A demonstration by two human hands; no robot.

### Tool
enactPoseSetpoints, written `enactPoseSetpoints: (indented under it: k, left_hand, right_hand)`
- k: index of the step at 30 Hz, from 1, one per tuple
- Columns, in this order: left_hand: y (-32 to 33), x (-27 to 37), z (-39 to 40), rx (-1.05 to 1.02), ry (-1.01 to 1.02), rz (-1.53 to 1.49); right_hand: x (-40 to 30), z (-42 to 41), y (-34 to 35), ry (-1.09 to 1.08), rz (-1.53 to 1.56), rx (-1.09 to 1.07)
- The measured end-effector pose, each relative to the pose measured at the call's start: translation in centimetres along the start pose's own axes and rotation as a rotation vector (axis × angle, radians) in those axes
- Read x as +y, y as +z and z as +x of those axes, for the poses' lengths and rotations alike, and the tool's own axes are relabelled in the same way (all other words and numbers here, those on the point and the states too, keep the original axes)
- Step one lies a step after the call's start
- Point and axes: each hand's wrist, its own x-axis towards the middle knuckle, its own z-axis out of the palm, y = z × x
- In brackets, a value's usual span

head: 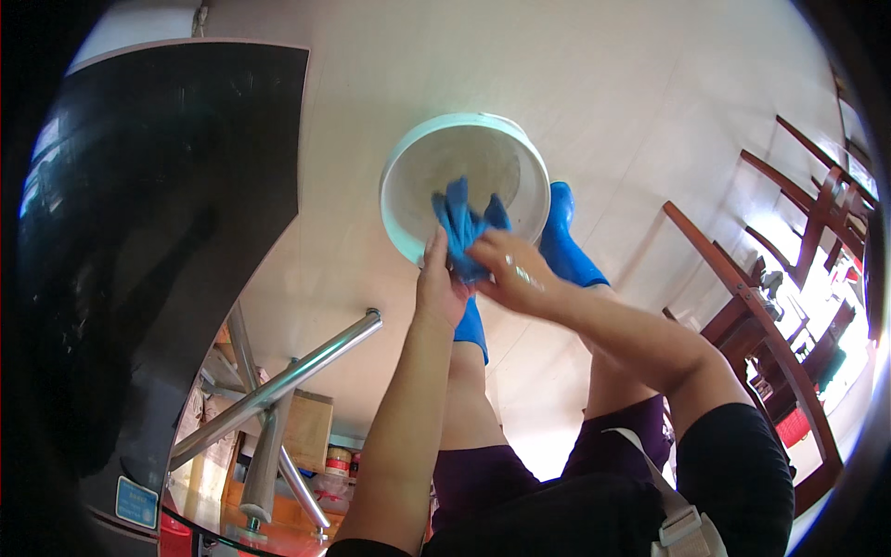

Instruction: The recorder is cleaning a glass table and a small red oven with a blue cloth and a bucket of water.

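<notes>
Bunched blue cloth [461,226] is gripped between both of my hands, its loose ends hanging over a round white bucket [394,167]. My left hand [442,282] holds the lower part from the near side, thumb upward. From the right, my right hand [515,270] presses its fingers onto the same cloth; motion blurs it a little, and its back glistens as if wet. Cloudy liquid seems to fill the bottom of the bucket. The cloth hides part of the bucket's near side.
Blue rubber boots [567,237] stand close to the bucket on a pale floor [612,90]. To the left is a glossy black tabletop [174,174] with crossed metal legs [313,362] below. Wooden chairs [752,299] line the right side. A cardboard box [308,432] sits at lower left.
</notes>
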Motion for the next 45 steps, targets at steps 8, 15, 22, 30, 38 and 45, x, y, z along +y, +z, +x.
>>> enactPoseSetpoints:
  k: [8, 15, 22, 30, 38, 45]
  left_hand:
    - [1.7, 0.2, -2.3, -0.025, -0.025, 0.173]
    - [2.7, 0.1, -2.9, -0.056, -0.059, 0.062]
    - [4.0, 1.0, -5.6, 0.001, -0.161, 0.206]
    - [3.1, -0.1, -4.3, -0.079, -0.306, -0.099]
    - [4.1, -3.2, -0.4, 0.078, 0.071, 0.038]
    - [3.9, -4.4, 0.6, 0.477, 0.527, 0.84]
  right_hand:
    - [-3.6, -3.2, -1.9, 0.011, 0.345, 0.19]
    - [-3.4, 0.3, -1.1, 0.63, 1.35, 0.384]
    - [-5.8, -0.4, -2.0, 0.361, 0.571, 0.327]
    - [-7.4, -0.7, -1.2, 0.105, 0.33, 0.643]
    - [-2.9, 0.1, 0.4, 0.178, -0.254, 0.658]
    - [-1.9, 1.1, 1.6, 0.755, 1.02, 0.786]
